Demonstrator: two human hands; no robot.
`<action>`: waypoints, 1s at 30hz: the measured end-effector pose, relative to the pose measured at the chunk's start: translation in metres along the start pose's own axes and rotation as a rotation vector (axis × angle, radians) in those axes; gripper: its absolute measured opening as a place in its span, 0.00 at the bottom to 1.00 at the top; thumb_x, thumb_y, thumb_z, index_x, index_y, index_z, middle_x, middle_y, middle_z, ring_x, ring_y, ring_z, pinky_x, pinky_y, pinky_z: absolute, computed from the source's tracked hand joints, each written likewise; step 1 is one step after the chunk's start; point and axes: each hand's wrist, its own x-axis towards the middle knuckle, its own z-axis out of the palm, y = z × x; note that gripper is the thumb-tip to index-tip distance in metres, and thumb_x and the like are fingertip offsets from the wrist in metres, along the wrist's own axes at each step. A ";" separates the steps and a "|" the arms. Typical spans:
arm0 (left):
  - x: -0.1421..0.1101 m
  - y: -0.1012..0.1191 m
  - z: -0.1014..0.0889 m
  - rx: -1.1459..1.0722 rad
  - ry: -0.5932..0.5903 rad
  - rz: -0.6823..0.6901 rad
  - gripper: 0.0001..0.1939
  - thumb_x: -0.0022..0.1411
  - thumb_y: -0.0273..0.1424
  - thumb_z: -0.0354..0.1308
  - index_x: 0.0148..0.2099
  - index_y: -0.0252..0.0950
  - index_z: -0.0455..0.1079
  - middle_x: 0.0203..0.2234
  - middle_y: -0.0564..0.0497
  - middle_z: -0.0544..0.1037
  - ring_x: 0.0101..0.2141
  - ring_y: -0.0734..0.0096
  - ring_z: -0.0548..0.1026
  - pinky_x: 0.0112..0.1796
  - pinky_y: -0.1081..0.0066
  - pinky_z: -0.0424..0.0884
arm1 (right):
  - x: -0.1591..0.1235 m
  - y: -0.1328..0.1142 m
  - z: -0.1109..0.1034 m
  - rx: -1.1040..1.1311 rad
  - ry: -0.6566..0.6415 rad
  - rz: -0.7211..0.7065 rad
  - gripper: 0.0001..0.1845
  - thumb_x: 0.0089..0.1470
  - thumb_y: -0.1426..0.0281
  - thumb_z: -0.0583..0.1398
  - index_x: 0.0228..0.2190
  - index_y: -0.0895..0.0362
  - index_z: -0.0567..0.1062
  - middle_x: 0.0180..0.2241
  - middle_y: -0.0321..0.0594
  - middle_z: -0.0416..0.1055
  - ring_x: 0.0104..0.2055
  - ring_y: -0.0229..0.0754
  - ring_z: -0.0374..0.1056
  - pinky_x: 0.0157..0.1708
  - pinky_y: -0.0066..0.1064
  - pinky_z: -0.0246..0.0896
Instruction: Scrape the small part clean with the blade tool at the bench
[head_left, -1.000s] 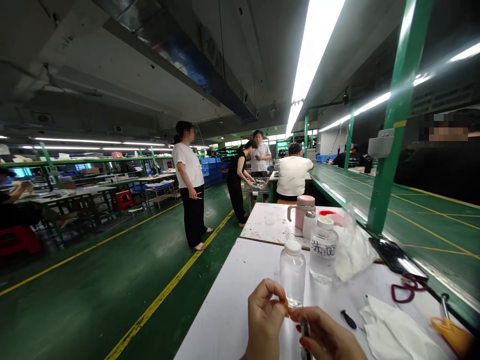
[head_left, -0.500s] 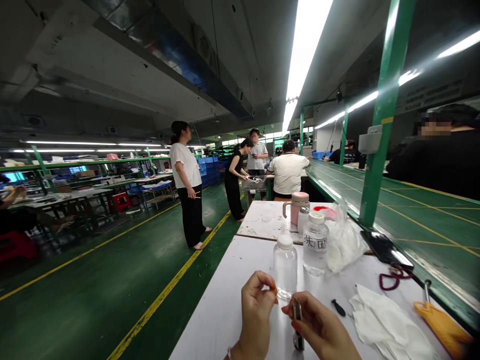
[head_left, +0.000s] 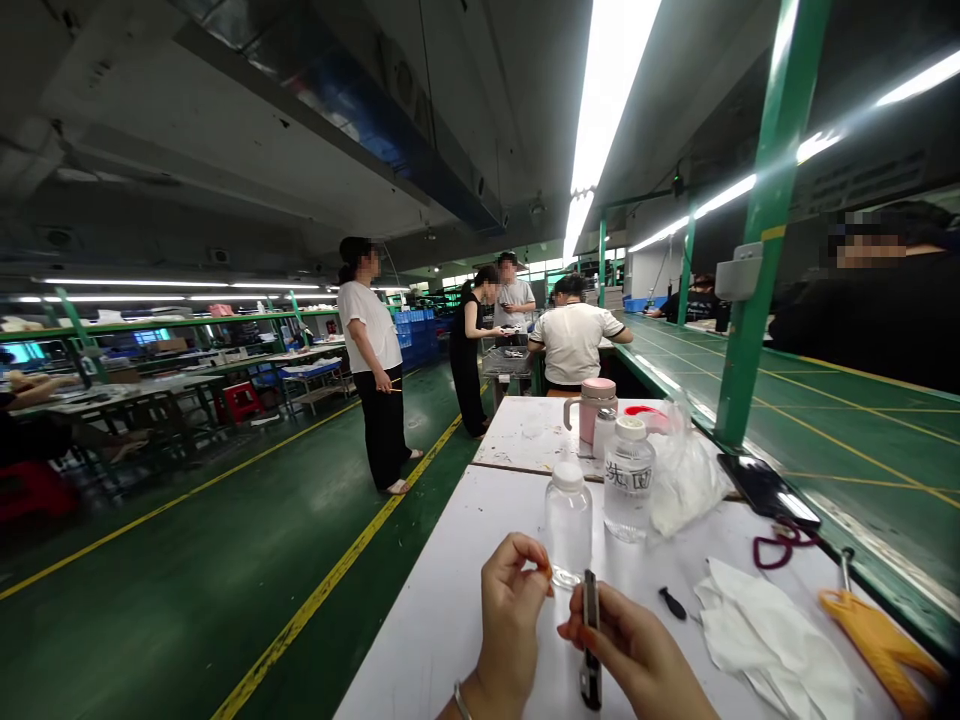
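While the left hand (head_left: 510, 620) pinches a tiny orange piece (head_left: 544, 571) between thumb and fingertip, the right hand (head_left: 628, 650) grips a slim metal tool (head_left: 591, 630) upright. The hands are close but apart, above a white table (head_left: 420, 630) and just beside a clear plastic bottle (head_left: 568, 530). A slip of the tool could nick the fingers or tip the bottle, and a loose pinch could drop the piece — easily lost.

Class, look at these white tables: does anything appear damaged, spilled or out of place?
The far white tabletop looks worn: it is scuffed and blotched with grey marks, unlike the cleaner near tabletop. A crumpled plastic bag lies loose beside the labelled bottle.
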 end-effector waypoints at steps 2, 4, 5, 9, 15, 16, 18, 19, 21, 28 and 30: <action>0.000 0.001 0.000 -0.001 -0.002 -0.003 0.02 0.57 0.26 0.55 0.32 0.35 0.67 0.28 0.53 0.68 0.30 0.72 0.65 0.33 0.71 0.65 | 0.000 0.002 0.001 -0.030 -0.007 0.000 0.13 0.57 0.59 0.62 0.33 0.56 0.72 0.33 0.42 0.75 0.38 0.47 0.72 0.39 0.34 0.65; -0.001 0.002 0.000 -0.001 0.001 -0.008 0.01 0.56 0.26 0.55 0.32 0.35 0.67 0.27 0.53 0.68 0.30 0.72 0.65 0.33 0.72 0.65 | 0.000 0.002 0.001 -0.081 -0.019 0.005 0.11 0.57 0.62 0.62 0.33 0.56 0.72 0.33 0.43 0.77 0.38 0.46 0.72 0.38 0.33 0.64; -0.001 0.002 0.000 -0.001 0.004 -0.010 0.01 0.56 0.26 0.55 0.32 0.35 0.67 0.27 0.53 0.68 0.30 0.72 0.65 0.33 0.72 0.65 | -0.001 0.002 0.002 -0.105 -0.024 0.007 0.09 0.57 0.63 0.62 0.34 0.57 0.72 0.33 0.43 0.77 0.37 0.46 0.71 0.37 0.32 0.63; -0.001 0.004 0.001 -0.002 0.012 -0.007 0.01 0.56 0.26 0.56 0.31 0.35 0.67 0.27 0.53 0.68 0.30 0.72 0.66 0.33 0.72 0.65 | -0.003 -0.002 0.006 -0.160 -0.006 -0.036 0.06 0.56 0.67 0.61 0.33 0.56 0.72 0.31 0.40 0.77 0.33 0.42 0.70 0.32 0.29 0.62; -0.002 0.004 0.002 -0.007 -0.029 -0.022 0.02 0.57 0.27 0.57 0.32 0.35 0.67 0.27 0.53 0.68 0.29 0.73 0.66 0.32 0.72 0.65 | -0.010 -0.007 0.014 -0.199 0.108 -0.127 0.12 0.58 0.61 0.59 0.41 0.54 0.74 0.33 0.40 0.78 0.32 0.42 0.72 0.34 0.29 0.67; -0.003 0.004 0.003 -0.013 -0.046 -0.026 0.04 0.58 0.29 0.58 0.33 0.34 0.67 0.28 0.53 0.68 0.29 0.73 0.66 0.32 0.72 0.65 | -0.010 -0.008 0.014 -0.173 0.163 -0.141 0.17 0.59 0.59 0.59 0.47 0.53 0.72 0.36 0.41 0.78 0.34 0.43 0.74 0.37 0.30 0.69; -0.005 0.005 0.004 -0.011 -0.082 -0.040 0.07 0.59 0.33 0.60 0.35 0.34 0.67 0.29 0.52 0.68 0.29 0.73 0.67 0.32 0.72 0.65 | -0.012 -0.011 0.012 -0.114 0.274 -0.159 0.25 0.60 0.56 0.58 0.56 0.51 0.66 0.39 0.42 0.78 0.39 0.43 0.75 0.43 0.32 0.70; -0.007 0.005 0.005 0.005 -0.107 -0.049 0.09 0.60 0.35 0.61 0.36 0.34 0.68 0.30 0.52 0.69 0.29 0.73 0.67 0.32 0.72 0.65 | -0.012 -0.013 0.010 -0.089 0.318 -0.162 0.28 0.60 0.55 0.58 0.59 0.50 0.62 0.40 0.42 0.78 0.41 0.44 0.76 0.45 0.33 0.71; -0.010 0.006 0.007 0.072 -0.170 -0.053 0.13 0.61 0.40 0.61 0.37 0.34 0.68 0.31 0.50 0.70 0.30 0.72 0.69 0.33 0.72 0.66 | -0.013 -0.017 0.007 -0.067 0.374 -0.158 0.31 0.60 0.54 0.59 0.61 0.49 0.60 0.42 0.43 0.78 0.43 0.44 0.76 0.45 0.33 0.71; -0.013 0.007 0.008 0.277 -0.286 0.071 0.17 0.60 0.44 0.63 0.35 0.34 0.69 0.32 0.47 0.75 0.34 0.67 0.72 0.36 0.69 0.69 | -0.015 -0.018 0.006 -0.112 0.425 -0.179 0.31 0.60 0.52 0.59 0.60 0.52 0.62 0.44 0.47 0.77 0.42 0.45 0.76 0.42 0.32 0.74; -0.012 0.006 0.008 0.290 -0.282 0.079 0.16 0.59 0.43 0.64 0.35 0.34 0.70 0.32 0.47 0.74 0.34 0.67 0.72 0.35 0.70 0.69 | -0.015 -0.015 0.006 -0.126 0.429 -0.179 0.31 0.60 0.52 0.59 0.59 0.52 0.63 0.45 0.48 0.77 0.44 0.47 0.76 0.43 0.33 0.75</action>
